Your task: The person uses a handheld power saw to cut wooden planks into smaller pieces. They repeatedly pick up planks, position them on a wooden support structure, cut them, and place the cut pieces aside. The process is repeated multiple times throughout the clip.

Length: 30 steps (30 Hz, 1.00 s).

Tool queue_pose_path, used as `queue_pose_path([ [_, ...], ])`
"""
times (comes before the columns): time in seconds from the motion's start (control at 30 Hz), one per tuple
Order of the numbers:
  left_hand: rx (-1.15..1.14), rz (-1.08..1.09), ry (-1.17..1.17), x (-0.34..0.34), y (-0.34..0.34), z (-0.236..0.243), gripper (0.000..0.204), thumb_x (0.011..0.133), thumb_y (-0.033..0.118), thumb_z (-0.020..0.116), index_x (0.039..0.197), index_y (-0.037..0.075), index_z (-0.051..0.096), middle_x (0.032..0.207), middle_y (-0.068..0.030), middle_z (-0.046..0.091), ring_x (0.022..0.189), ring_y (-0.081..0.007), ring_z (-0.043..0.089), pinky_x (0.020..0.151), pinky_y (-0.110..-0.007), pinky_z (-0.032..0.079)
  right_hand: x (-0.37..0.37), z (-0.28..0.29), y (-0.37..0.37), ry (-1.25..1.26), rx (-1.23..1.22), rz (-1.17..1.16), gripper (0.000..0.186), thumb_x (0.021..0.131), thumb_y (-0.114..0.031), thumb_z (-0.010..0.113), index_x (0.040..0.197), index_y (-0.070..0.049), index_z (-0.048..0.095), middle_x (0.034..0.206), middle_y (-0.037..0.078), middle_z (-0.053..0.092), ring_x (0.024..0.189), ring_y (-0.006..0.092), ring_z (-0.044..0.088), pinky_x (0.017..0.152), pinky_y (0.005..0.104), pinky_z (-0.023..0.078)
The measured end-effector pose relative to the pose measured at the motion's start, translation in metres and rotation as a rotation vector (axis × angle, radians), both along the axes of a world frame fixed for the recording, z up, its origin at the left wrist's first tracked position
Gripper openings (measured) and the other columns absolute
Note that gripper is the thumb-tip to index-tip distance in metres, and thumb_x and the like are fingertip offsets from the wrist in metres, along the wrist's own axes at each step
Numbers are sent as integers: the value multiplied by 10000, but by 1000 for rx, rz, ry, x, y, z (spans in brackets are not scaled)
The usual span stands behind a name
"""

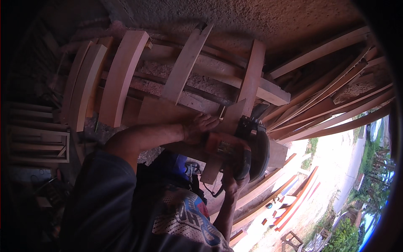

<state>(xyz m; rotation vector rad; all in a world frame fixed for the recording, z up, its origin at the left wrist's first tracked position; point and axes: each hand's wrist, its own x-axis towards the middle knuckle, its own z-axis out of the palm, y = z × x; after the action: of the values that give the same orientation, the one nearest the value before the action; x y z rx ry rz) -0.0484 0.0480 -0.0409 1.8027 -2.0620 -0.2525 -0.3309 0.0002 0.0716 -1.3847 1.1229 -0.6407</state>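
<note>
the person's left hand (200,126) lies flat with fingers spread on a wooden board (168,111), pressing it down on a rough bench of crossed timbers (252,80). the right hand (232,182) is wrapped tight around the handle of a circular saw (243,149), which sits at the board's right edge, just beside the left hand's fingertips.

the closeness of those fingertips to the saw looks like the main risk: if the board shifts or the saw kicks, the hand could slide toward the blade. the board rests on uneven slats, so it may rock and pinch the cut. a dark cord (216,193) hangs below the saw near the person's body and could snag.

the saw has an orange body and a dark rounded guard. the board is flat, reddish brown and smooth. several curved planks (121,77) lean to the left, pale and gently bowed. long thin strips (336,113) fan out to the right. sawdust coats the bench, and the wall (252,17) behind is coarse, gritty plaster.
</note>
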Motion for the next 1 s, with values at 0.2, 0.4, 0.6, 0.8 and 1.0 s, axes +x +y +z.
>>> queue_pose_path([
  [0.2,7,82,102,-7,3,4,945,700,199,671,1561,21,324,1531,-157,427,1375,-357,432,1115,-522,352,2,-17,-6,-31,-194,-11,228,865,-62,709,1088,-23,682,747,0,654,601,83,586,547,257,486],
  [0.4,38,85,174,-5,5,38,812,732,194,681,1488,41,428,1451,-198,468,1345,-392,465,1129,-494,372,15,-9,-17,-96,-145,7,246,866,-58,706,1105,-8,678,740,7,653,576,74,580,511,249,473],
  [0.6,427,194,736,0,-18,106,477,920,214,606,1355,24,553,1266,-148,617,1173,-294,606,1057,-425,460,35,3,-43,-73,-25,8,292,851,-51,726,1138,-25,677,889,14,689,746,99,615,666,279,514],
  [0.8,348,297,1689,-15,-24,90,338,1062,265,495,1234,-9,592,1125,-119,649,1078,-192,621,967,-389,492,74,12,-91,-47,-98,9,304,881,-115,716,1169,-30,672,870,14,685,710,98,603,632,292,506],
  [1.0,157,95,319,3,-10,82,353,951,47,517,1284,-69,503,1065,-260,617,987,-420,606,885,-488,481,80,77,-120,-113,-212,-72,314,902,-169,715,1175,-26,656,848,24,669,688,78,607,603,262,502],
])
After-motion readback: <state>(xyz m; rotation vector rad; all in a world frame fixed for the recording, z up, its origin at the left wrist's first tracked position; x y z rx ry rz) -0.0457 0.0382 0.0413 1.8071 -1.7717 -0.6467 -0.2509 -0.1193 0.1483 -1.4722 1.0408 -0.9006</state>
